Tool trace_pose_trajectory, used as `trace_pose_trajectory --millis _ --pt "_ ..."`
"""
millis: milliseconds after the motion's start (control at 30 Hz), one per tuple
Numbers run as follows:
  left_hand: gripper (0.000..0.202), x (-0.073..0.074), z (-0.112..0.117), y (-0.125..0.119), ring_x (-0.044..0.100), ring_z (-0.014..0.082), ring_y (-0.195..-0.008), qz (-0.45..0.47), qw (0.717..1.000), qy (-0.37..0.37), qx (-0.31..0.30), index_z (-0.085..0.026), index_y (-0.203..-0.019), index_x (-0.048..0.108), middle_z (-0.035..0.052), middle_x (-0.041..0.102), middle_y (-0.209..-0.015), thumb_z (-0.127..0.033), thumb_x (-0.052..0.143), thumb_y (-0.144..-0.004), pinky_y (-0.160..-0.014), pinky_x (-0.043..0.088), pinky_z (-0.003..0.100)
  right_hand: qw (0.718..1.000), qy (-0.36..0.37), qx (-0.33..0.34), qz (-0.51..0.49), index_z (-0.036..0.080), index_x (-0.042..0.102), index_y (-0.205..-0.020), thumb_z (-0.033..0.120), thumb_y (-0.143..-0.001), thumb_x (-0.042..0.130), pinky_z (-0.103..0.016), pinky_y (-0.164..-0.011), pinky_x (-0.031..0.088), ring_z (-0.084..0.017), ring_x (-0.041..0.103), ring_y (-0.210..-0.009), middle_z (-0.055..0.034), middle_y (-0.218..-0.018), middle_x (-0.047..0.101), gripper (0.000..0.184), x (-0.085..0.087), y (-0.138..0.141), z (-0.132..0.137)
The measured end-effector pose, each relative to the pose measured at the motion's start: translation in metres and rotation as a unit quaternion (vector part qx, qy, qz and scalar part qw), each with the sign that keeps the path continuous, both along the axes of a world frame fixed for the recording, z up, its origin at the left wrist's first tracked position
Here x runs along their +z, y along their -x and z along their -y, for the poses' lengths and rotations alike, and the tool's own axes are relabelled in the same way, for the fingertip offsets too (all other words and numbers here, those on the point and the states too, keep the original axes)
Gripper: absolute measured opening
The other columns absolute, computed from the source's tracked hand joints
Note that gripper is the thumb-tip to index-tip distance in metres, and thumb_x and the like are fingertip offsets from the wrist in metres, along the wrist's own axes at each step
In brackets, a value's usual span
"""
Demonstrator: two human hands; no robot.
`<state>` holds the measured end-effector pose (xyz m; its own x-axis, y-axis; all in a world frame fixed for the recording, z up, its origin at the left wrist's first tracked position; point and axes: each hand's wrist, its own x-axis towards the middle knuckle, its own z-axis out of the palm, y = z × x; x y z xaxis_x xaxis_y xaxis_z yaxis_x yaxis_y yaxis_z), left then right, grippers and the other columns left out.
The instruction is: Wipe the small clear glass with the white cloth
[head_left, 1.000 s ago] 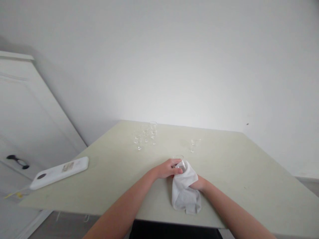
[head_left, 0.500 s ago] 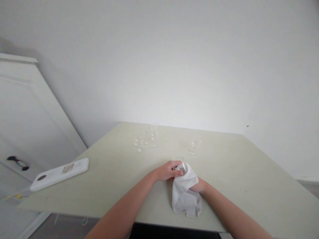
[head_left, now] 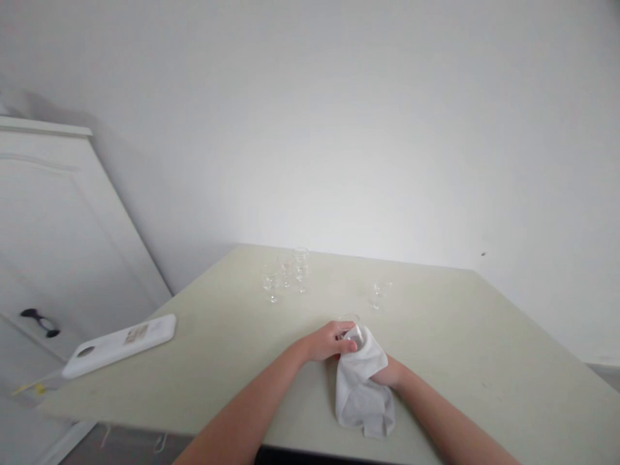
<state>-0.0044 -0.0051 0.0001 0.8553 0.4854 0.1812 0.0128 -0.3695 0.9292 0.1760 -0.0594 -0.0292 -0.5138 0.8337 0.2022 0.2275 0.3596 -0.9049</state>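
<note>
Here, near the front of the tabletop (head_left: 484,336), the left hand (head_left: 329,340) has its grip clamped on a small clear glass (head_left: 349,321), steadying it. The right hand (head_left: 390,373) is bunched in a white cloth (head_left: 361,381) pressed against the glass, its grip closed on the fabric. Four stemmed glasses (head_left: 285,274) stand farther back; a white cutting board (head_left: 119,344) lies left.

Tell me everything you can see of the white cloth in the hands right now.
The white cloth looks like soft, matte woven fabric, plain and unmarked, crumpled rather than folded. Its upper part is bunched around a small clear glass that the left hand grips from the side; the right hand presses it from beneath, mostly hidden by it. The loose lower end hangs down and rests on the pale table near the front edge.
</note>
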Motion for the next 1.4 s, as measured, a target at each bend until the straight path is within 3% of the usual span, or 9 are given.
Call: trace_pose_trajectory --millis 367,600,800,1033,1400 --pt "0.056 0.002 0.002 0.000 0.045 0.0140 -0.072 0.005 1.000 0.005 0.006 -0.014 -0.088 0.058 0.0002 0.048 -0.077 -0.068 0.056 -0.074 -0.068 0.039 0.024 1.000 0.009 0.014 0.006 0.021 0.058 -0.123 0.044 -0.085 0.057 -0.043 -0.113 0.024 -0.029 0.050 -0.124 -0.0138 -0.132 0.056 0.044 -0.014 -0.005 -0.004" --pt "0.053 0.002 0.000 0.001 0.043 0.0133 -0.073 0.003 1.000 0.007 -0.005 -0.014 -0.088 0.057 -0.0005 0.046 -0.078 -0.066 0.056 -0.076 -0.069 0.037 0.023 1.000 -0.006 0.009 -0.001 0.019 0.057 -0.126 0.043 -0.083 0.061 -0.041 -0.112 0.027 -0.029 0.047 -0.127 -0.0142 -0.131 0.057 0.050 -0.015 -0.005 -0.004" --pt "0.056 0.000 -0.001 0.001 0.042 0.0130 -0.073 -0.008 1.000 0.009 -0.013 -0.014 -0.091 0.057 -0.0010 0.046 -0.079 -0.067 0.055 -0.075 -0.068 0.037 0.023 1.000 -0.006 0.013 0.011 0.018 0.052 -0.132 0.048 -0.082 0.061 -0.049 -0.112 0.025 -0.030 0.045 -0.129 -0.0169 -0.137 0.052 0.059 -0.017 -0.007 -0.006" --pt "0.055 0.001 0.000 0.000 0.042 0.0130 -0.073 -0.005 1.000 0.004 -0.013 -0.015 -0.090 0.055 -0.0011 0.047 -0.078 -0.068 0.054 -0.076 -0.068 0.037 0.023 1.000 -0.006 -0.005 0.000 0.017 0.057 -0.127 0.048 -0.081 0.063 -0.044 -0.111 0.029 -0.029 0.049 -0.126 -0.0142 -0.129 0.059 0.056 -0.018 -0.007 -0.005" --pt "0.057 0.004 0.002 0.002 0.045 0.0141 -0.074 -0.023 1.000 -0.013 -0.002 -0.015 -0.089 0.057 -0.0002 0.050 -0.079 -0.070 0.052 -0.076 -0.068 0.039 0.024 1.000 -0.029 -0.011 0.006 0.022 0.051 -0.133 0.041 -0.083 0.063 -0.045 -0.112 0.027 -0.029 0.044 -0.130 -0.0118 -0.141 0.048 0.055 -0.029 -0.009 -0.008"
